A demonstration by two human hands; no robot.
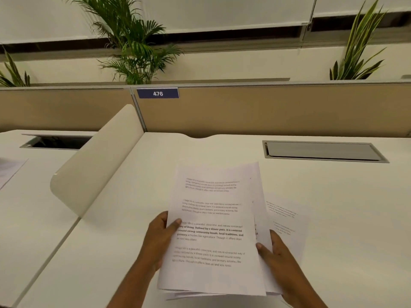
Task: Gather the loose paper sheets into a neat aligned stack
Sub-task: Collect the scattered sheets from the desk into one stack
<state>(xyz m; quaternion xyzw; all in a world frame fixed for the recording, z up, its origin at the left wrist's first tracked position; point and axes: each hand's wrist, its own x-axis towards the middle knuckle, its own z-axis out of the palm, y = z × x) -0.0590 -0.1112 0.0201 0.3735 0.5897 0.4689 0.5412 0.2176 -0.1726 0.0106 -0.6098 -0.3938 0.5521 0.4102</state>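
Note:
A bundle of white printed paper sheets point(213, 230) is held above the white desk point(124, 218), in the lower middle of the view. My left hand point(159, 238) grips its left edge, thumb on the top page. My right hand point(275, 252) grips the right edge, thumb on a sheet that sticks out to the right of the top page. Sheet edges fan out unevenly at the bottom. One more printed sheet point(289, 221) lies flat on the desk, partly under the bundle and behind my right hand.
A cream curved divider point(93, 167) stands to the left. A closed grey cable hatch point(322, 151) is set in the desk at the back right. Another paper point(9, 170) lies on the neighbouring desk at far left. A tan partition point(266, 110) runs behind.

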